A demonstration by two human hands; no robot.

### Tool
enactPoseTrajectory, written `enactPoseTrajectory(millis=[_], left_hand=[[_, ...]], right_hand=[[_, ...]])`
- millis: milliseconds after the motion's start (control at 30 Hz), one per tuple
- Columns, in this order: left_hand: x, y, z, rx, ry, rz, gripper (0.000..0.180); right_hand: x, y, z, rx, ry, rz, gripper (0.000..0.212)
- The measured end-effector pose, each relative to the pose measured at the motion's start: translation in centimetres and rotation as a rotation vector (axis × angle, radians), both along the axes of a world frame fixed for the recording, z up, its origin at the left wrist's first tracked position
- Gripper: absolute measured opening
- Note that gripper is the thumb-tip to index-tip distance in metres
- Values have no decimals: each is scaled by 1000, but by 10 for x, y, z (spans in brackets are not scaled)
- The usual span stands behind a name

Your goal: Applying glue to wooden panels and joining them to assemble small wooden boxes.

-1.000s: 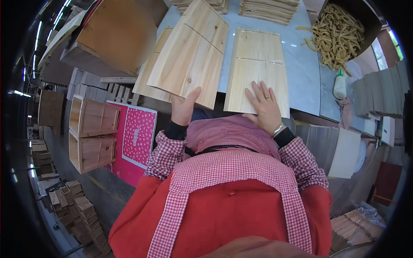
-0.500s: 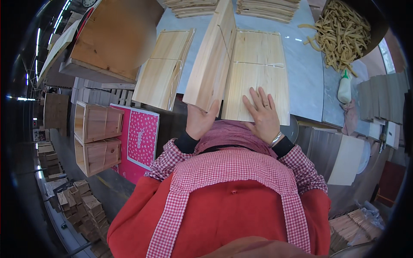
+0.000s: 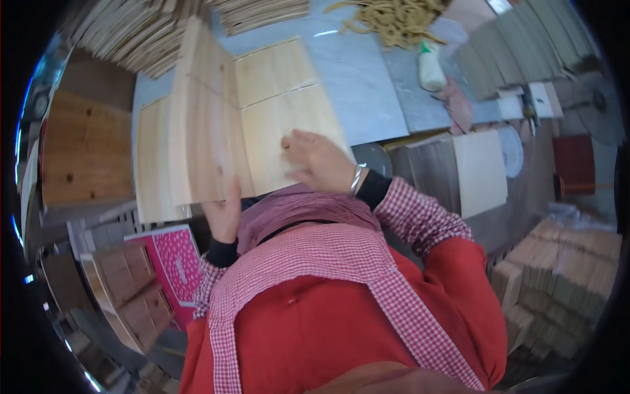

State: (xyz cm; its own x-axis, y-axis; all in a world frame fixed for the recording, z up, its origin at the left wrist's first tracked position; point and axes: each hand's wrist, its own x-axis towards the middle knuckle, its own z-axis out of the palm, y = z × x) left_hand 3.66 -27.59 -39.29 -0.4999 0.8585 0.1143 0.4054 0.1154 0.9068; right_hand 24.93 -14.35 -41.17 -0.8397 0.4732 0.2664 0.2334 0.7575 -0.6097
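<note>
Now the right hand [image 3: 318, 161], blurred, thumb apart from bent fingers, has quit its spread press on the flat board [image 3: 279, 118], seemingly leaving the left hand [image 3: 224, 213], pinching the near end, to steady the upright board [image 3: 213, 125] along the flat one's left edge.

Lettering shows in one place: a pale line of script on the bright pink printed panel [image 3: 169, 253] at the lower left. It runs lengthwise, slightly tilted, near the panel's middle, among small, scattered pale motifs and inside a whitish border. The characters are too small and blurred to make out. Nowhere else can any word, number, label or sign be read.
</note>
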Motion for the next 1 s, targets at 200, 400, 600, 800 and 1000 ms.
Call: enactPoseTrajectory(millis=[200, 400, 600, 800, 1000], left_hand=[[-4, -4, -2, 29, -41, 67, 51], [-3, 5, -11, 114, -204, -6, 52], [-4, -6, -21, 206, 62, 61, 31], [12, 22, -22, 280, 440, 5, 9], [18, 10, 12, 169, -70, 38, 48]], right_hand=[[172, 118, 44, 573, -330, -986, 19], [259, 150, 11, 48, -908, -1102, 25], [224, 208, 127, 769, -337, -986, 18], [-40, 258, 228, 963, -315, -642, 20], [-84, 245, 278, 992, -219, -454, 21]])
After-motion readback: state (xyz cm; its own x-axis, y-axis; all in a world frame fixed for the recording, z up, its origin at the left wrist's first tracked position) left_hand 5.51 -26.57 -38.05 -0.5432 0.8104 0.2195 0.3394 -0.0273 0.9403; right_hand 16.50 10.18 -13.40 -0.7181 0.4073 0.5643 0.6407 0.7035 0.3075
